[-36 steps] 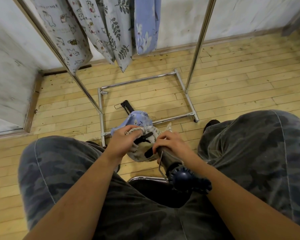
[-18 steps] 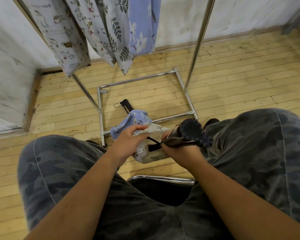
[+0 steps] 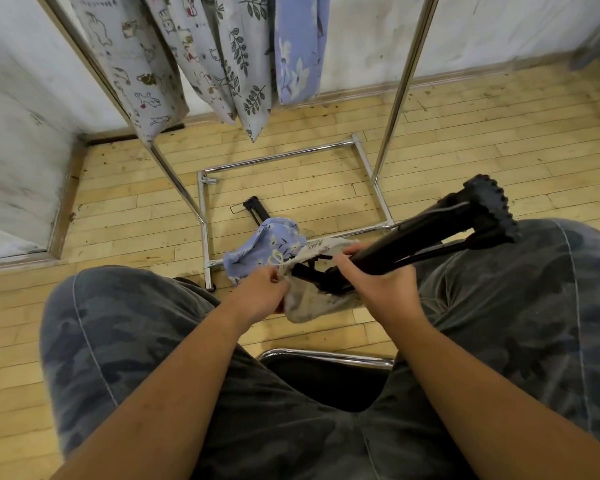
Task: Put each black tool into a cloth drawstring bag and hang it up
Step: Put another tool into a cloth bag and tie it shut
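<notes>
My right hand [image 3: 378,282] grips a long black tool [image 3: 426,233] near its lower end. Its knobbed head points up and to the right over my right knee. The tool's lower tip sits in the mouth of a pale printed cloth bag [image 3: 309,303]. My left hand [image 3: 262,294] pinches that bag's rim and drawstring. A blue floral bag [image 3: 267,247] lies on the floor just behind, and a second black tool [image 3: 255,211] pokes out beyond it.
A chrome clothes rack [image 3: 203,216] stands on the wooden floor ahead, its base frame around the floor items. Several filled cloth bags [image 3: 222,64] hang from it at the top. My knees flank the hands; a chair edge [image 3: 326,356] shows between them.
The tool's knobbed head swung from near my lap up and out to the right, tip staying at the bag mouth. My left hand shifted along the bag's rim.
</notes>
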Demonstrator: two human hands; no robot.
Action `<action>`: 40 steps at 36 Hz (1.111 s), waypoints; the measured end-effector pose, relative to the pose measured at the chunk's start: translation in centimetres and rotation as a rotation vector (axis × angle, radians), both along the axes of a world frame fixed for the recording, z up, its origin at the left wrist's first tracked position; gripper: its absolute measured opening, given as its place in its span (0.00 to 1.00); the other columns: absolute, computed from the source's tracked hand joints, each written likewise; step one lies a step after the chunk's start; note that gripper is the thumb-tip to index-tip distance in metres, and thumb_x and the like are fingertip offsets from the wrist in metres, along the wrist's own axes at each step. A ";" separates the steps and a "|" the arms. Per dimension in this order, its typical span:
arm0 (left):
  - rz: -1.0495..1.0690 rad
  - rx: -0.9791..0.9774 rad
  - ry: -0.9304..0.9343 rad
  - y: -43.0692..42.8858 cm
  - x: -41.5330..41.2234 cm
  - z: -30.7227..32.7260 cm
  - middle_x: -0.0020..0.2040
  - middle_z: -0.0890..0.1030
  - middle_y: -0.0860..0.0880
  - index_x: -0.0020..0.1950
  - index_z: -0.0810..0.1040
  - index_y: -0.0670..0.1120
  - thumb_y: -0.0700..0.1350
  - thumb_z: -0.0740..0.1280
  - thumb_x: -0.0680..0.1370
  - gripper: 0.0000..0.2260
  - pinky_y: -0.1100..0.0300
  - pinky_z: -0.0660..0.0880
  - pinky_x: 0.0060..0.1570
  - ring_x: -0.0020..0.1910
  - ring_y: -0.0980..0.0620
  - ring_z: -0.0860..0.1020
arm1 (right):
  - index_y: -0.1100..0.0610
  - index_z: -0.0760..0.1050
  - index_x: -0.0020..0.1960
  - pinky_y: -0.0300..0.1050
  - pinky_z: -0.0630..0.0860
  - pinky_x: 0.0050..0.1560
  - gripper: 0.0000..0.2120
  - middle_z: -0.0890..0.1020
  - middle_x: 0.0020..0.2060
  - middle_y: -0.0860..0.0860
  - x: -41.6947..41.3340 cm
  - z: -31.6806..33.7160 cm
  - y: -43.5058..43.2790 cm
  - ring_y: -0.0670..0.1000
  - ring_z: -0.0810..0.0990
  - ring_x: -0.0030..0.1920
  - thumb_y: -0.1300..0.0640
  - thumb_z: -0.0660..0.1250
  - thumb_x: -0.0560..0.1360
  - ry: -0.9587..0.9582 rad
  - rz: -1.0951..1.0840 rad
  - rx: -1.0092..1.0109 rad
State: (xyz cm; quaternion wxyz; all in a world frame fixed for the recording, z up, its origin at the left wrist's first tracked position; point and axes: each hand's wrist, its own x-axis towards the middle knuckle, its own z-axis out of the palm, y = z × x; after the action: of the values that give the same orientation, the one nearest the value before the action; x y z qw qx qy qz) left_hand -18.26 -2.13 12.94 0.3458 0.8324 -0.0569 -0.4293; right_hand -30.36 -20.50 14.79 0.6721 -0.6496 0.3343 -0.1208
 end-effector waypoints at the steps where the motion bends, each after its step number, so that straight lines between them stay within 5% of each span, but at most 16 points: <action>1: -0.007 -0.048 0.031 -0.3 -0.3 0.6 0.45 0.85 0.46 0.52 0.79 0.48 0.44 0.63 0.82 0.05 0.45 0.83 0.55 0.45 0.46 0.84 | 0.53 0.86 0.48 0.37 0.83 0.49 0.07 0.88 0.45 0.46 0.0 -0.1 0.0 0.41 0.86 0.49 0.56 0.80 0.72 0.000 -0.009 -0.014; 5: -0.013 -0.242 0.245 -1.5 -1.3 2.4 0.53 0.87 0.43 0.60 0.80 0.44 0.36 0.64 0.82 0.10 0.56 0.83 0.51 0.51 0.47 0.86 | 0.51 0.84 0.49 0.36 0.81 0.54 0.10 0.86 0.46 0.40 0.0 -1.0 -0.3 0.36 0.83 0.51 0.55 0.81 0.70 0.016 0.034 -0.146; 8: -0.040 -0.323 0.417 -1.6 -1.8 3.1 0.57 0.83 0.37 0.66 0.75 0.39 0.33 0.63 0.81 0.13 0.52 0.82 0.56 0.52 0.45 0.83 | 0.44 0.83 0.47 0.41 0.79 0.58 0.11 0.85 0.44 0.35 0.0 -1.3 -0.3 0.35 0.82 0.51 0.51 0.82 0.69 0.088 0.073 -0.214; 10: -0.030 -0.367 0.479 -1.7 -2.1 3.3 0.51 0.83 0.42 0.63 0.77 0.40 0.31 0.61 0.81 0.12 0.53 0.81 0.54 0.48 0.48 0.82 | 0.46 0.83 0.48 0.40 0.80 0.56 0.11 0.86 0.44 0.38 0.2 -1.9 -0.5 0.35 0.82 0.49 0.51 0.82 0.68 0.107 0.067 -0.280; 13: 0.088 -0.446 0.541 -1.8 -2.3 4.0 0.34 0.79 0.50 0.45 0.80 0.47 0.32 0.63 0.78 0.12 0.59 0.79 0.40 0.32 0.54 0.78 | 0.48 0.80 0.50 0.46 0.82 0.47 0.28 0.85 0.44 0.43 0.1 -2.9 -0.8 0.42 0.84 0.46 0.28 0.75 0.62 0.288 0.133 -0.438; 15: 0.173 -0.511 0.547 -1.8 -2.2 4.1 0.38 0.79 0.47 0.44 0.82 0.46 0.40 0.71 0.69 0.05 0.58 0.78 0.43 0.37 0.51 0.79 | 0.45 0.78 0.49 0.52 0.82 0.45 0.31 0.84 0.45 0.47 -0.1 -2.8 -0.5 0.49 0.83 0.45 0.21 0.69 0.61 0.337 0.190 -0.469; 17: 0.216 -0.521 0.496 -1.7 -1.8 3.9 0.52 0.84 0.44 0.56 0.83 0.41 0.45 0.73 0.70 0.16 0.51 0.76 0.56 0.52 0.44 0.82 | 0.33 0.75 0.45 0.55 0.81 0.45 0.12 0.80 0.47 0.53 -0.1 -1.9 -0.2 0.55 0.81 0.44 0.35 0.75 0.68 0.299 0.225 -0.506; 18: 0.193 -0.483 0.408 -1.7 -1.7 3.8 0.55 0.86 0.46 0.59 0.83 0.42 0.48 0.72 0.76 0.15 0.51 0.77 0.57 0.56 0.44 0.83 | 0.32 0.72 0.42 0.54 0.79 0.43 0.13 0.78 0.47 0.53 -0.1 -1.5 0.0 0.56 0.79 0.43 0.42 0.77 0.71 0.274 0.249 -0.528; 20: 0.121 -0.340 0.127 -1.7 -1.7 4.2 0.44 0.86 0.58 0.54 0.83 0.50 0.53 0.68 0.82 0.08 0.63 0.75 0.46 0.47 0.56 0.83 | 0.38 0.73 0.40 0.50 0.75 0.42 0.12 0.70 0.43 0.46 -0.2 -1.5 -0.1 0.51 0.74 0.41 0.47 0.77 0.73 0.253 0.321 -0.638; 22: 0.092 -0.204 -0.128 -1.6 -1.7 3.8 0.30 0.76 0.57 0.44 0.78 0.50 0.53 0.66 0.83 0.11 0.67 0.68 0.32 0.29 0.61 0.74 | 0.44 0.79 0.48 0.47 0.73 0.42 0.08 0.65 0.41 0.42 -0.2 -1.6 -0.2 0.48 0.69 0.41 0.48 0.77 0.72 0.267 0.363 -0.720; 26: 0.181 -0.173 -0.353 -1.4 -1.2 3.3 0.39 0.81 0.48 0.48 0.80 0.46 0.41 0.67 0.80 0.03 0.63 0.72 0.33 0.31 0.60 0.75 | 0.46 0.80 0.56 0.50 0.78 0.45 0.13 0.66 0.46 0.45 -0.2 -2.0 -0.5 0.48 0.71 0.45 0.47 0.76 0.73 0.290 0.426 -0.767; 30: 0.272 -0.244 -0.235 -1.5 -0.6 3.7 0.50 0.84 0.47 0.58 0.77 0.47 0.40 0.69 0.79 0.09 0.70 0.76 0.35 0.45 0.50 0.82 | 0.42 0.76 0.52 0.54 0.81 0.42 0.11 0.66 0.45 0.44 -0.3 -2.1 -0.2 0.48 0.73 0.43 0.48 0.75 0.74 0.291 0.436 -0.772; 33: 0.171 -0.432 0.062 -1.5 -1.2 3.8 0.50 0.87 0.52 0.63 0.77 0.49 0.36 0.69 0.80 0.14 0.67 0.80 0.41 0.49 0.53 0.85 | 0.39 0.68 0.45 0.56 0.81 0.42 0.15 0.66 0.44 0.43 -0.2 -2.1 -0.1 0.49 0.74 0.43 0.47 0.76 0.73 0.302 0.407 -0.751; 35: 0.025 -0.497 0.130 -1.6 -1.9 3.7 0.53 0.87 0.54 0.69 0.75 0.49 0.36 0.72 0.78 0.20 0.65 0.79 0.48 0.51 0.56 0.85 | 0.40 0.67 0.48 0.58 0.81 0.43 0.18 0.70 0.48 0.46 -0.1 -1.8 0.0 0.53 0.76 0.46 0.48 0.77 0.72 0.287 0.384 -0.720; 37: -0.146 -0.470 0.024 -2.1 -2.4 3.2 0.57 0.85 0.58 0.69 0.75 0.50 0.42 0.76 0.77 0.22 0.63 0.79 0.55 0.56 0.59 0.83 | 0.39 0.63 0.54 0.58 0.81 0.45 0.22 0.75 0.50 0.51 0.0 -1.4 0.3 0.57 0.78 0.48 0.52 0.76 0.73 0.257 0.400 -0.697; 40: -0.297 -0.290 -0.248 -2.9 -3.2 2.8 0.56 0.83 0.63 0.64 0.78 0.59 0.64 0.76 0.71 0.24 0.57 0.79 0.59 0.56 0.63 0.80 | 0.41 0.63 0.54 0.59 0.81 0.46 0.20 0.76 0.51 0.55 -0.1 -1.2 0.6 0.58 0.78 0.47 0.57 0.72 0.75 0.232 0.509 -0.733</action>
State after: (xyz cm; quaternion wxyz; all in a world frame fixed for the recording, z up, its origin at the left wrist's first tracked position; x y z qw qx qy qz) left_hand -21.46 -5.05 15.71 0.3853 0.8029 -0.2817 -0.3572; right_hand -30.51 -19.89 13.56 0.3642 -0.9152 0.1723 0.0115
